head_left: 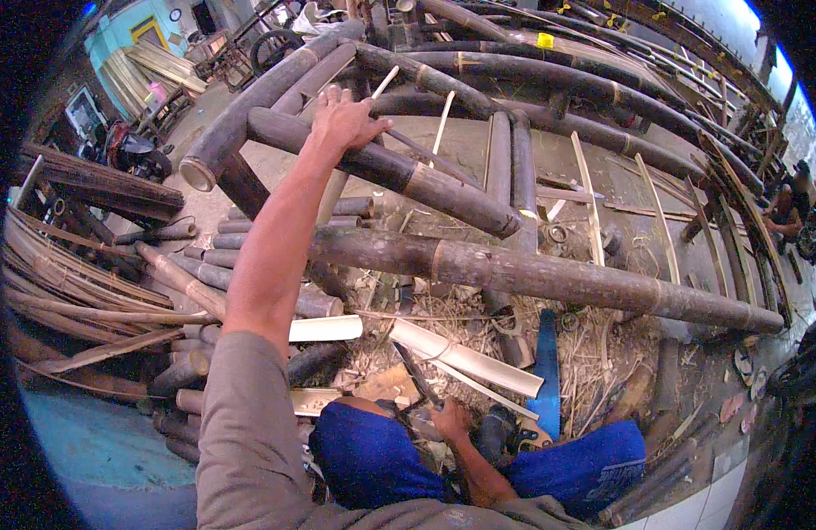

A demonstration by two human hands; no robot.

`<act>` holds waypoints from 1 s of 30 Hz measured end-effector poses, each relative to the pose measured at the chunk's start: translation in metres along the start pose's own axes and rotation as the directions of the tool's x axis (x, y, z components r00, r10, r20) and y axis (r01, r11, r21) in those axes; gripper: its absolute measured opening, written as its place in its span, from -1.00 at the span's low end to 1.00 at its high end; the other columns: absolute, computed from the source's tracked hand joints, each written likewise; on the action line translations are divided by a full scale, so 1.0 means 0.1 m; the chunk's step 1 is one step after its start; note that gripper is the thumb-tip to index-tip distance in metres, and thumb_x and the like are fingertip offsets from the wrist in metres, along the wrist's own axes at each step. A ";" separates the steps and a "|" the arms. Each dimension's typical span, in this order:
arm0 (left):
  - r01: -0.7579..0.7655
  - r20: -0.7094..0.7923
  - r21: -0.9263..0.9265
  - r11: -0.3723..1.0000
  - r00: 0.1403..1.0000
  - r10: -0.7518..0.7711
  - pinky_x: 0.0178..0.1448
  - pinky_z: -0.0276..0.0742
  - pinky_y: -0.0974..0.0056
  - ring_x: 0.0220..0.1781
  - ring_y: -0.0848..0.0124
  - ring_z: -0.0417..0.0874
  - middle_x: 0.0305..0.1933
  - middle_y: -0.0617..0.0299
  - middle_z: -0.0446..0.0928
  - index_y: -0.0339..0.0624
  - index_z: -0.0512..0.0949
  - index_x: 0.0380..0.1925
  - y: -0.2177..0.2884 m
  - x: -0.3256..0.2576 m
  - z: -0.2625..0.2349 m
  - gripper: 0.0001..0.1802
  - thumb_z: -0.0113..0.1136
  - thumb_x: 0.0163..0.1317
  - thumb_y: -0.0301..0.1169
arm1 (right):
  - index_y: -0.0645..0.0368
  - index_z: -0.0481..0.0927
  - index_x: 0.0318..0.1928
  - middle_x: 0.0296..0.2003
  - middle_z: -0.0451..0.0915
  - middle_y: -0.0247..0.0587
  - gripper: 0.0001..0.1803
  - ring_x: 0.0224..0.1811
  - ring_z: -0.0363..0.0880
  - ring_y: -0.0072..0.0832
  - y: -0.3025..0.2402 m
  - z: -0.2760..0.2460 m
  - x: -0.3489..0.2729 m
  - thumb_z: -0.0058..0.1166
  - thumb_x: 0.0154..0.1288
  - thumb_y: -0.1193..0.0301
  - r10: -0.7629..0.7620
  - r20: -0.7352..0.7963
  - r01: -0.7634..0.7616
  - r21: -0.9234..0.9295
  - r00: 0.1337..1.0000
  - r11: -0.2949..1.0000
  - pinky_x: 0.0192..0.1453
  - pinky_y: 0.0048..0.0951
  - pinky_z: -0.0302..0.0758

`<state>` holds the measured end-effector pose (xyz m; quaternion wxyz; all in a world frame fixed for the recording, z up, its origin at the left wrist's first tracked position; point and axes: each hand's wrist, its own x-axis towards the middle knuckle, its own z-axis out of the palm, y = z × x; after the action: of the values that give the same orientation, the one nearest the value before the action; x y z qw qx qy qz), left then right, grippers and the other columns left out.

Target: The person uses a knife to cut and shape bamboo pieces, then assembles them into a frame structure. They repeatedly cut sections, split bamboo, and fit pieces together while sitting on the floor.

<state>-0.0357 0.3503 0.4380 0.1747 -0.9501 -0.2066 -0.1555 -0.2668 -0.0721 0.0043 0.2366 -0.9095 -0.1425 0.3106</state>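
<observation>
My left arm reaches far forward, and my left hand (344,122) grips a dark bamboo pole (399,168) from above, fingers curled over its far side. That pole lies slantwise across a bamboo frame whose thick corner piece (222,146) shows a cut end. Low between my knees, my right hand (450,420) is closed round the handle of a long-bladed knife (415,371), its blade pointing up and left. Just beyond it lies a split bamboo strip (470,358), pale inside up. A thick bamboo pole (514,268) crosses in front of me.
A handsaw with a blue blade (546,371) stands beside my right knee. Wood shavings (593,353) cover the ground. Cut bamboo lengths (209,274) and bundled strips (81,274) pile at left. Long poles (584,75) fill the back. A motorcycle (129,146) stands at far left.
</observation>
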 end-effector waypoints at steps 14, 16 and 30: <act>-0.064 0.162 -0.109 0.992 0.983 0.082 0.59 0.11 -0.07 0.51 -0.07 0.24 0.46 -0.17 0.30 -0.37 0.53 0.21 -0.21 0.75 0.43 0.08 0.10 0.08 0.48 | 0.17 0.57 -0.01 -0.08 0.67 0.26 -0.28 0.02 0.64 0.20 0.07 0.12 0.05 0.24 0.08 -0.20 0.073 0.054 -0.073 0.014 0.996 0.997 0.14 0.13 0.52; -0.096 0.117 -0.138 0.986 0.987 0.112 0.54 0.21 -0.03 0.44 -0.06 0.35 0.37 -0.18 0.40 -0.38 0.55 0.18 -0.27 0.77 0.46 0.10 0.12 0.05 0.49 | 0.16 0.58 0.00 -0.05 0.66 0.27 -0.28 0.04 0.63 0.21 0.08 0.14 0.07 0.23 0.09 -0.21 0.074 0.065 -0.075 0.027 0.995 0.997 0.17 0.12 0.52; -0.019 0.219 -0.215 0.976 0.973 0.068 0.16 0.59 0.02 0.04 -0.04 0.71 -0.09 -0.18 0.69 -0.33 0.75 -0.24 -0.26 0.85 0.29 0.08 0.20 -0.18 0.62 | 0.20 0.59 0.04 -0.03 0.63 0.33 -0.40 0.06 0.61 0.24 0.22 0.14 0.11 0.15 0.19 -0.04 0.044 0.114 -0.055 0.099 0.992 0.994 0.14 0.15 0.54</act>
<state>0.0332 0.4125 0.4508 0.0513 -0.9791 -0.1864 -0.0640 -0.2648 -0.0809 -0.0223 0.2664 -0.8807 -0.1169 0.3737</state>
